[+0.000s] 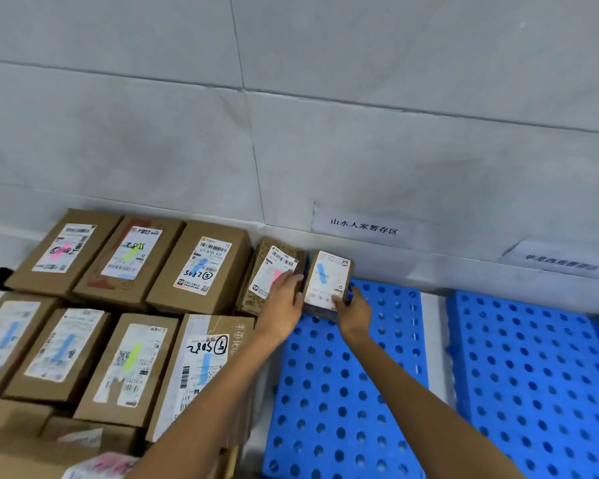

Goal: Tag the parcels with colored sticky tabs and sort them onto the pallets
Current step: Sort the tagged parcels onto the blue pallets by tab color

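Blue-tabbed parcel (327,276) at far-left corner of the blue pallet (360,375), long axis running near to far; left hand (284,300) grips its left edge; right hand (355,314) grips its near-right corner; both equally near.

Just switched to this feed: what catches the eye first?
Both hands, left hand and right hand, hold a small blue-tabbed parcel at the far corner of the bright blue pallet, near the wall. To the left, rows of tagged boxes carry pink, green and blue tabs.
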Action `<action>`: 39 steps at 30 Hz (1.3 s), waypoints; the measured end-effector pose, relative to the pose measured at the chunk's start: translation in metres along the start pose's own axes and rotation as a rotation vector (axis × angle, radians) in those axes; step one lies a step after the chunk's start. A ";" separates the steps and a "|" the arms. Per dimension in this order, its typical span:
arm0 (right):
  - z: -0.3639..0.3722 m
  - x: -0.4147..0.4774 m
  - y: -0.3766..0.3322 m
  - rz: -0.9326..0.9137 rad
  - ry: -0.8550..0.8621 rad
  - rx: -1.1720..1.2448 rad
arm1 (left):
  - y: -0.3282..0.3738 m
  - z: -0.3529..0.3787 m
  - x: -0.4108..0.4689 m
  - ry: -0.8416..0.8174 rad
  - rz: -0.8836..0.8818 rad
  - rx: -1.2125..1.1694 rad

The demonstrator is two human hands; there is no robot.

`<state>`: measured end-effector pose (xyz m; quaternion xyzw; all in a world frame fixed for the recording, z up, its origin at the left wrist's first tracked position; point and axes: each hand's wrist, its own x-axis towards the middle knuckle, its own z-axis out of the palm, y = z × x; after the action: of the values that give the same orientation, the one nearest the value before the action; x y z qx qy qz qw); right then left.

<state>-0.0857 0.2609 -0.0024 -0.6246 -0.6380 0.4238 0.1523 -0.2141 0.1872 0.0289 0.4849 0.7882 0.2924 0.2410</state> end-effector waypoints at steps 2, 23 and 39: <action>-0.002 0.008 -0.011 -0.006 0.046 -0.184 | -0.015 -0.014 0.011 0.175 -0.049 0.014; 0.043 -0.078 -0.069 -0.311 -0.200 0.173 | -0.011 -0.074 0.003 0.247 -0.216 0.042; -0.223 -0.137 0.042 -0.170 0.364 0.247 | 0.206 0.022 -0.085 -0.134 0.188 -0.265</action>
<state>0.1274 0.2062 0.1447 -0.6113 -0.5938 0.3646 0.3752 -0.0361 0.1888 0.1641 0.5389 0.6759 0.3823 0.3264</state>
